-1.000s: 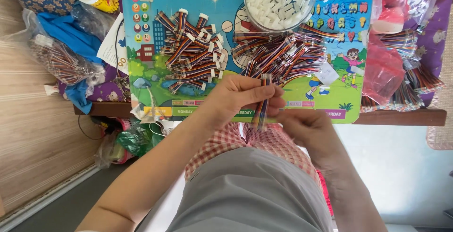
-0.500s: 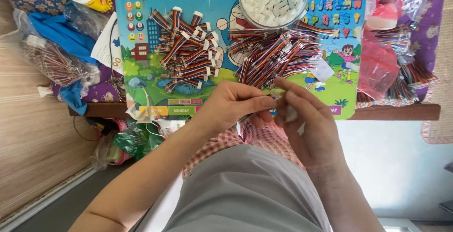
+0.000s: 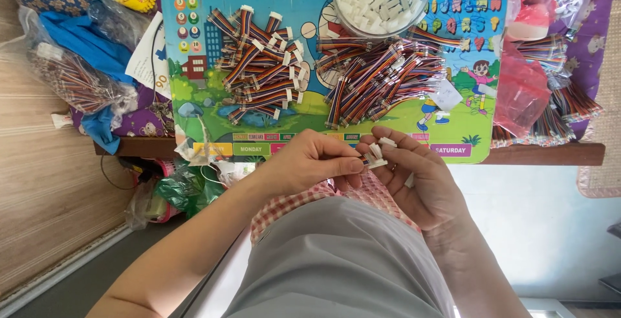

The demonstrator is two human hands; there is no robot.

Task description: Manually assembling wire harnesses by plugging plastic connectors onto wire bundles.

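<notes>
My left hand [image 3: 310,159] and right hand [image 3: 414,179] have come together above my lap, both pinching one small white connector [image 3: 375,156] between fingertips; a moment ago they held a ribbon cable apart, so it's seating now.

Pretty bright, even daylight all over, colours pop and shadows stay soft. Focus is sharp on the colourful cartoon-printed surface [image 3: 259,124], with a bit of glare on the crinkly red plastic bag [image 3: 521,91].
</notes>
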